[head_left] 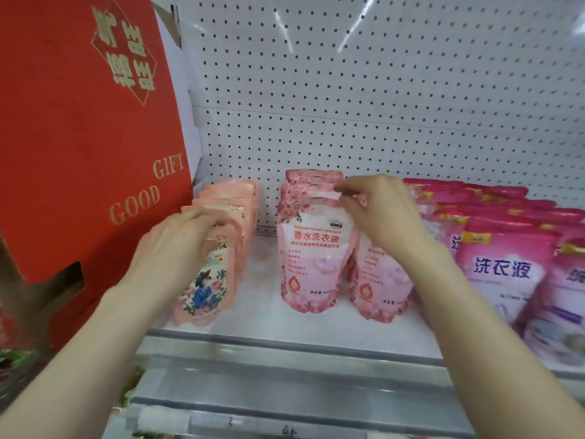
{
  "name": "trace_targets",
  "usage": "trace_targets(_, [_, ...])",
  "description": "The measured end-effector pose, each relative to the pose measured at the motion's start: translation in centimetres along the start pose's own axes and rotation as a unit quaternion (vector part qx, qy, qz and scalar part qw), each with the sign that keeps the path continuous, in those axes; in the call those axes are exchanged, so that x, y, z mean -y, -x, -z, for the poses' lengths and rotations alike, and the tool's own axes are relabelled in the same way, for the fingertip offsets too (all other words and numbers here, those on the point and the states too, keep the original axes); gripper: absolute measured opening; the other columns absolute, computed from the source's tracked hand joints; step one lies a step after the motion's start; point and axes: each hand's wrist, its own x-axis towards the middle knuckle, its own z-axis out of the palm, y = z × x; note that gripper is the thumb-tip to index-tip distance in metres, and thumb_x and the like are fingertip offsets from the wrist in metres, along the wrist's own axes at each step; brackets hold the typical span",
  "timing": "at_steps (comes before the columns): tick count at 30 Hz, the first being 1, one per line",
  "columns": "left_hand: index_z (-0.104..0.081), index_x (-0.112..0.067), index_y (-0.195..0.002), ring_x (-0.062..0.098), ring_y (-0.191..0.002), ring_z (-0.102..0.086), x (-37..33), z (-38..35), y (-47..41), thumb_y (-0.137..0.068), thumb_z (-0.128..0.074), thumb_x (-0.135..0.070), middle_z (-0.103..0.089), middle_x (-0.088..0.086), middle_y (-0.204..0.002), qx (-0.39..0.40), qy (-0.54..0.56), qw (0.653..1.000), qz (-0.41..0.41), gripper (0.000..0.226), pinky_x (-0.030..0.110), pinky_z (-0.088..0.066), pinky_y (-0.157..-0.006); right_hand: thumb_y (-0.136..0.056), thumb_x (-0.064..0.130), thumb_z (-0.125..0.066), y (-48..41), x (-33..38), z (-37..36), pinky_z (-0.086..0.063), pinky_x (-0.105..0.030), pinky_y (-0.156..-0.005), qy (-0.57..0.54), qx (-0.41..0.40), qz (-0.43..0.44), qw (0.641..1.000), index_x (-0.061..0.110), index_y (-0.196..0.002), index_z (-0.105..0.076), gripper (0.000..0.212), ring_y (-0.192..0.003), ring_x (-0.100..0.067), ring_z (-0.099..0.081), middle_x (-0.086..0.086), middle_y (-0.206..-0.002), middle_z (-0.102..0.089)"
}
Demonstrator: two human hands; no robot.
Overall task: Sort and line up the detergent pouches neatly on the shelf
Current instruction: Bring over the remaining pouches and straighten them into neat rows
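Right hand (376, 213) pinches the rose pouch (311, 248) top; left hand (177, 245) lies flat on the peach pouches (215, 255) — squishy, floppy below the pinch.

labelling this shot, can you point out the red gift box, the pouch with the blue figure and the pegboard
red gift box (79, 147), head view, middle of its red front face
pouch with the blue figure (205, 286), head view, on the blue figure printed on its front
pegboard (380, 90), head view, bare perforated panel above the pouches
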Motion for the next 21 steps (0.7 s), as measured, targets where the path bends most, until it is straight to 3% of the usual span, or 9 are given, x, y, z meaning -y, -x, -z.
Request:
trace_targets(4, [-0.06, -0.029, -0.118, 0.035, -0.102, -0.064, 1.9, -0.2, -0.2, -0.089, -0.064, -0.019, -0.069, 0.007, -0.115, 0.072, 0.012, 0.995, 0.064, 0.03, 0.045, -0.052, -0.082, -0.093, 0.015, -0.061, 1.5, -3.1, 0.3, -0.051, -0.037, -0.08, 0.081, 0.033, 0.004, 0.996, 0.019, -0.118, -0.071, 0.027, -0.105, -0.03, -0.065, -0.003, -0.11, -0.074])
trace_targets(8, [-0.062, -0.024, -0.113, 0.034, -0.1, -0.062, 2.7, -0.5, -0.6, -0.094, -0.052, -0.009, -0.069, 0.008, -0.11, 0.084, 0.051, 0.994, 0.039, 0.026, 0.042, -0.051, -0.081, -0.093, 0.012, -0.059, 1.8, -3.8, -0.2, -0.05, -0.04, -0.067, 0.08, 0.055, 0.005, 0.995, 0.014, -0.106, -0.072, 0.019, -0.087, -0.035, -0.065, -0.009, -0.094, -0.073])
trace_targets(13, [-0.06, -0.027, -0.1, 0.032, -0.093, -0.061, 3.6, -0.6, -0.7, -0.095, -0.049, -0.017, -0.068, 0.005, -0.101, 0.065, 0.045, 0.997, 0.017, 0.015, 0.041, -0.05, -0.073, -0.094, 0.015, -0.061, 1.9, -4.1, -0.6, -0.052, -0.04, -0.069, 0.082, 0.047, 0.013, 0.995, 0.016, -0.114, -0.072, 0.023, -0.089, -0.033, -0.066, -0.008, -0.097, -0.074])
trace_targets(18, [-0.063, -0.027, -0.113, 0.024, -0.102, -0.056, 2.8, -0.8, -0.4, -0.093, -0.055, -0.017, -0.066, -0.004, -0.115, 0.021, 0.031, 0.999, -0.015, 0.023, 0.039, -0.047, -0.082, -0.093, 0.015, -0.059, 1.9, -3.9, -0.5, -0.052, -0.043, -0.072, 0.094, 0.059, 0.005, 0.994, 0.013, -0.108, -0.07, 0.019, -0.088, -0.031, -0.065, -0.008, -0.097, -0.074])
trace_targets(21, [-0.062, -0.027, -0.118, 0.018, -0.108, -0.049, 1.2, -1.1, -0.2, -0.091, -0.057, -0.011, -0.062, -0.009, -0.118, -0.039, 0.044, 0.997, -0.049, 0.032, 0.034, -0.043, -0.087, -0.093, 0.013, -0.061, 2.2, -3.6, 0.0, -0.054, -0.044, -0.078, 0.097, 0.056, 0.007, 0.994, 0.015, -0.119, -0.069, 0.028, -0.097, -0.031, -0.067, -0.007, -0.108, -0.074])
